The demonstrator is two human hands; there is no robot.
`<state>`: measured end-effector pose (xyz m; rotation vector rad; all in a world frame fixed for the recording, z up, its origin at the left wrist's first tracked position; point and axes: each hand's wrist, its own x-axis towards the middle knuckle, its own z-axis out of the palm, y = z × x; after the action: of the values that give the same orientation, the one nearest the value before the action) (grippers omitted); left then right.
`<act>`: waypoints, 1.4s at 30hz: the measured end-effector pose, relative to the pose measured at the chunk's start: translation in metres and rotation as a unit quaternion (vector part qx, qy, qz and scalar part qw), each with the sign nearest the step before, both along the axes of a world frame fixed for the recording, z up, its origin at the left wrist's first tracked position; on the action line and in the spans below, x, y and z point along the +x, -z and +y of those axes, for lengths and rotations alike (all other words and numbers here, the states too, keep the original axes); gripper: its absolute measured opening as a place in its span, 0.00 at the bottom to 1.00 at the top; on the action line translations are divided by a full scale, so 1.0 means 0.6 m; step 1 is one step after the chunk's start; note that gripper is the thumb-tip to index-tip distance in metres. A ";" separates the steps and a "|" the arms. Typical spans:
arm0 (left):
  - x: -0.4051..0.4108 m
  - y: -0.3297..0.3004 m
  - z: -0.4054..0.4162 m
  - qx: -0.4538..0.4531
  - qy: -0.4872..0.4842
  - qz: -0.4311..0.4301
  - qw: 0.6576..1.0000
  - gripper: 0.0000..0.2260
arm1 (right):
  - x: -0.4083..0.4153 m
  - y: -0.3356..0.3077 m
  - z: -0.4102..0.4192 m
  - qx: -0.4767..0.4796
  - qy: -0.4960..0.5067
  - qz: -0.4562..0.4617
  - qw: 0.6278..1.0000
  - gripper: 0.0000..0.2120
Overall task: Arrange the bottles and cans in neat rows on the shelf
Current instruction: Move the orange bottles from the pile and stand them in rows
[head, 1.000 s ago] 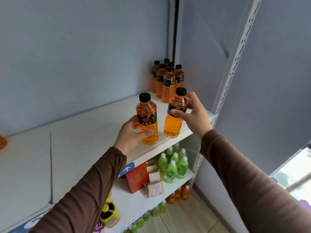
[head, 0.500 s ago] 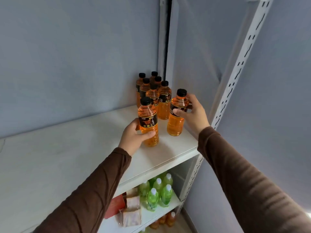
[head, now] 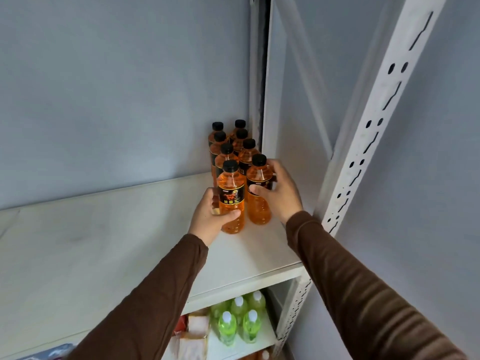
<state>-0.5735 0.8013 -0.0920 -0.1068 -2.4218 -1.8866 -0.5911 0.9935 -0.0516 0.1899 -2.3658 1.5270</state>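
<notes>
Two orange drink bottles with black caps and dark labels stand side by side on the white top shelf [head: 104, 242], at the front of two rows of like bottles [head: 235, 141] that run back into the right corner. My left hand [head: 211, 216] grips the left front bottle [head: 231, 201] around its lower half. My right hand [head: 279, 190] wraps the right front bottle [head: 258, 203] at its label. Both bottles are upright, bases on the shelf, close behind the ones ahead.
A perforated white upright [head: 368, 141] rises at the shelf's right front corner, with grey wall behind. The lower shelf holds green bottles [head: 239, 323] with white caps and small packets [head: 192, 333]. More orange bottles show at the very bottom.
Both hands have pushed their bottles back and to the right along the shelf, from near the front edge up against the rows in the corner. The camera has turned towards that corner.
</notes>
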 end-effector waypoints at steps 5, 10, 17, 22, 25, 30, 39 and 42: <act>-0.016 0.005 0.009 -0.010 -0.015 0.005 1.000 0.24 | -0.011 0.008 -0.002 0.011 -0.002 0.006 1.000 0.27; -0.027 0.009 0.014 -0.016 -0.025 0.010 1.000 0.26 | -0.021 0.008 -0.005 0.002 -0.002 0.006 1.000 0.27; -0.031 0.009 0.016 -0.011 -0.017 0.007 1.000 0.25 | -0.021 0.006 -0.006 -0.010 -0.012 -0.006 1.000 0.28; -0.033 0.009 0.015 -0.020 -0.012 0.001 1.000 0.25 | -0.016 0.003 -0.007 -0.003 -0.012 -0.009 1.000 0.29; -0.034 0.008 0.010 -0.044 -0.007 -0.003 0.999 0.28 | -0.013 0.001 -0.007 0.006 -0.009 -0.016 1.000 0.29; -0.018 0.004 -0.010 -0.142 -0.005 0.018 0.990 0.27 | -0.006 -0.005 -0.006 0.023 -0.003 -0.022 0.999 0.33; 0.063 -0.023 -0.107 -0.497 -0.004 0.134 0.857 0.32 | 0.051 -0.036 -0.045 0.164 0.082 0.121 0.975 0.35; 0.093 -0.029 -0.150 -0.537 -0.022 0.140 0.831 0.32 | 0.087 -0.046 -0.090 0.244 0.080 0.210 0.944 0.31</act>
<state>-0.5179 0.7115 -0.0746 -0.3366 -2.8431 -0.2358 -0.5391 0.9394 -0.0243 0.3817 -2.2867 0.7143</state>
